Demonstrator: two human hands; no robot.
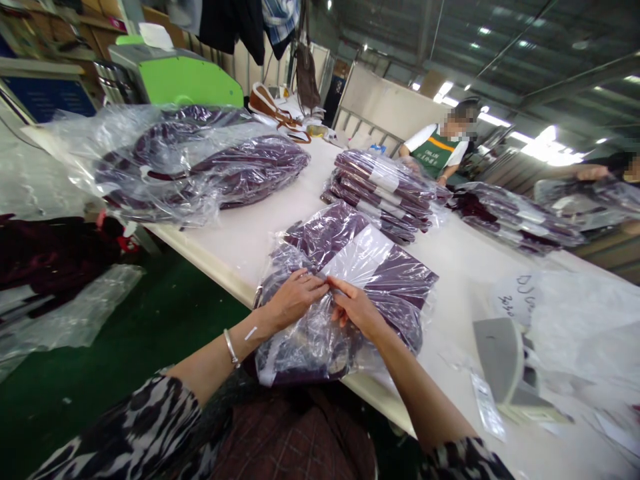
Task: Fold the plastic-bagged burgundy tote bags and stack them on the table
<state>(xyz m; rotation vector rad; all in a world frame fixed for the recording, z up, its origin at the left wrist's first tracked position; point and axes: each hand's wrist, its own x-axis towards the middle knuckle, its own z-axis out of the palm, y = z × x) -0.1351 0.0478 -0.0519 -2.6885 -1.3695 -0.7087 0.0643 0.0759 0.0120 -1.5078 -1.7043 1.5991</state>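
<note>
In front of me on the table lies a folded dark purple garment (405,273) in a clear plastic bag (293,333), with a white paper band (363,257) across it. My left hand (300,295) rests on the bag, its fingers pressed together on the plastic near the band's lower end. Right beside it, my right hand (356,307) has its index finger stretched toward the left fingertips and its other fingers curled on the film. Both hands appear to pinch the plastic; the exact grip is partly hidden.
Bagged garments are stacked (385,190) just behind, and a loose bagged heap (200,160) lies at the left. A grey tape dispenser (505,367) stands on the right of the white table (215,257). Beyond are a green machine (185,79) and a co-worker in a green vest (433,153).
</note>
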